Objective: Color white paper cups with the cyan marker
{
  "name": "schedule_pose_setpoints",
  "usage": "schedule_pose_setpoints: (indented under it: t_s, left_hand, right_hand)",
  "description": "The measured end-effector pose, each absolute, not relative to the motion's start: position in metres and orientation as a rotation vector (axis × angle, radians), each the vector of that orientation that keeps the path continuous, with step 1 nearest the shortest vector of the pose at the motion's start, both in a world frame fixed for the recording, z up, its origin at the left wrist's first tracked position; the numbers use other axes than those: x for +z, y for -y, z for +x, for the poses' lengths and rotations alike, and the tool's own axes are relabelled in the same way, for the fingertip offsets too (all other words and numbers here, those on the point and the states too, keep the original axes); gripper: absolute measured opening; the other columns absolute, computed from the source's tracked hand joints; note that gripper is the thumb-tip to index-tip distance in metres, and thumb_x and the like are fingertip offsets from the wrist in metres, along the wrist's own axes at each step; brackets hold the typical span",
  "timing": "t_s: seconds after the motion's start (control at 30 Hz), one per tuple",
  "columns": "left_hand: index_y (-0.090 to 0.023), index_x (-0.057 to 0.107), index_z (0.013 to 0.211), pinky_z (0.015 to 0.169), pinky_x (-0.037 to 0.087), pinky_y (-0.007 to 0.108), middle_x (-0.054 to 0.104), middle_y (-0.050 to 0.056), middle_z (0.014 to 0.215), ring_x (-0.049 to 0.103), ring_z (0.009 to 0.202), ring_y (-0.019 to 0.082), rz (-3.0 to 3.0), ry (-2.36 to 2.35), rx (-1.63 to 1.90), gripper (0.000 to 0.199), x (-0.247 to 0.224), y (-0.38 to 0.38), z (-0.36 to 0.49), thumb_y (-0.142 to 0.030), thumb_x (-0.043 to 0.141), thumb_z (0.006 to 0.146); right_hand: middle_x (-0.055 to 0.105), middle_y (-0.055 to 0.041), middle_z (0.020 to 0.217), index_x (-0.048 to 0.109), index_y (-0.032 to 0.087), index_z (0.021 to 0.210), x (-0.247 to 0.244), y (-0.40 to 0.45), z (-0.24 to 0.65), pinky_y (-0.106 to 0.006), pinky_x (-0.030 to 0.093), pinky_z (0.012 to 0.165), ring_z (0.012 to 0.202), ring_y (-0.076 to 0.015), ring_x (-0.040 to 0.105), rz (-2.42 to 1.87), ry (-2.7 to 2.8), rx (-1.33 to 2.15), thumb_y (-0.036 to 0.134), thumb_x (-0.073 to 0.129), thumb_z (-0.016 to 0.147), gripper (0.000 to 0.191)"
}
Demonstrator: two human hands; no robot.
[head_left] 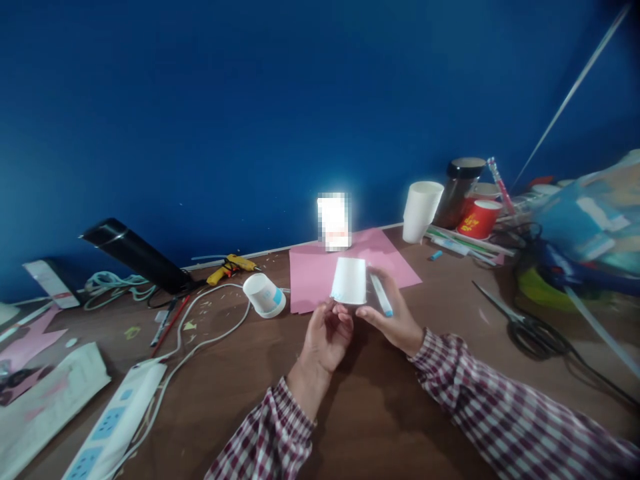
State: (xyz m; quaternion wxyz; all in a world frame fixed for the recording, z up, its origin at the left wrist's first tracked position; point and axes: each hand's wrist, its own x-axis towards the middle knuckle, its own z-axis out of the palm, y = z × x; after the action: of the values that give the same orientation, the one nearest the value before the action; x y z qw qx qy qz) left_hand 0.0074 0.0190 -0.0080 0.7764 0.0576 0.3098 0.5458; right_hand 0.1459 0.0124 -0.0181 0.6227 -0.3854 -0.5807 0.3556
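Note:
A white paper cup (349, 281), upside down with its wide rim low, is held up over the near edge of the pink paper (310, 273). My left hand (330, 330) grips the cup's lower left rim, where small blue marks show. At its right side my right hand (393, 313) touches the rim with the thumb and also holds a white marker with a blue end (381, 295). Another white cup with a blue patch (264, 295) stands upside down to the left of my hands.
A yellow glue gun (231, 268), a black cylinder (135, 253), cables and a power strip (117, 420) lie left. At the right are stacked white cups (421, 212), a blue cap (436, 255), a red cup (480, 219), scissors (525, 327) and a plastic bag (595, 213).

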Motion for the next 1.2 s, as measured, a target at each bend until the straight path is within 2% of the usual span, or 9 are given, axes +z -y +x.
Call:
schedule_pose_setpoints:
  t_s: [0.1,0.2,0.3,0.5,0.7,1.2]
  left_hand:
    - [-0.011,0.059,0.07,0.052,0.05,0.011,0.059,0.001,0.062,0.058,0.054,0.005,0.027,-0.582,1.092,0.007,-0.01,-0.019,0.009,-0.008,0.06,0.076]
    - [-0.011,0.059,0.073,0.049,0.049,0.011,0.059,0.0,0.061,0.059,0.053,0.006,0.054,-0.645,1.096,0.006,-0.01,-0.018,0.013,-0.008,0.059,0.077]
    - [-0.012,0.06,0.074,0.05,0.051,0.012,0.06,-0.001,0.062,0.061,0.055,0.007,0.177,-0.69,1.117,0.006,-0.011,-0.015,0.016,-0.011,0.065,0.076]
    - [-0.014,0.061,0.075,0.057,0.052,0.015,0.066,-0.001,0.068,0.065,0.063,0.009,0.378,-0.727,1.123,0.02,-0.016,-0.009,0.02,-0.021,0.078,0.066]
    - [-0.013,0.063,0.076,0.058,0.053,0.015,0.068,0.002,0.069,0.065,0.063,0.008,0.434,-0.757,1.133,0.021,-0.018,-0.008,0.024,-0.024,0.077,0.067]
    - [-0.013,0.063,0.074,0.06,0.054,0.015,0.067,0.0,0.068,0.066,0.064,0.008,0.325,-0.7,1.129,0.017,-0.02,-0.011,0.023,-0.016,0.077,0.066]
  right_hand:
    - [0.049,-0.0101,0.125,0.038,0.026,0.122,-0.019,-0.012,0.145,-0.04,0.053,0.087,0.108,-0.0228,0.058,-0.899,1.244,0.878,0.042,0.065,0.079,0.053]
    - [0.051,-0.0092,0.122,0.039,0.026,0.12,-0.02,-0.013,0.145,-0.037,0.055,0.083,0.105,-0.0214,0.06,-0.947,1.189,0.834,0.038,0.066,0.079,0.05]
    - [0.051,-0.0086,0.12,0.039,0.026,0.119,-0.021,-0.014,0.146,-0.036,0.055,0.082,0.104,-0.0208,0.06,-0.959,1.172,0.801,0.036,0.067,0.078,0.051]
    - [0.047,-0.0106,0.123,0.037,0.024,0.122,-0.025,-0.015,0.146,-0.037,0.055,0.084,0.107,-0.0215,0.057,-0.98,1.159,0.761,0.033,0.069,0.077,0.056]
    - [0.047,-0.0112,0.122,0.039,0.022,0.119,-0.025,-0.014,0.146,-0.038,0.054,0.085,0.107,-0.0224,0.056,-1.04,1.201,0.643,0.031,0.07,0.076,0.054]
    - [0.049,-0.0103,0.119,0.039,0.023,0.121,-0.027,-0.014,0.147,-0.038,0.055,0.084,0.104,-0.0219,0.056,-1.071,1.218,0.61,0.031,0.069,0.077,0.055]
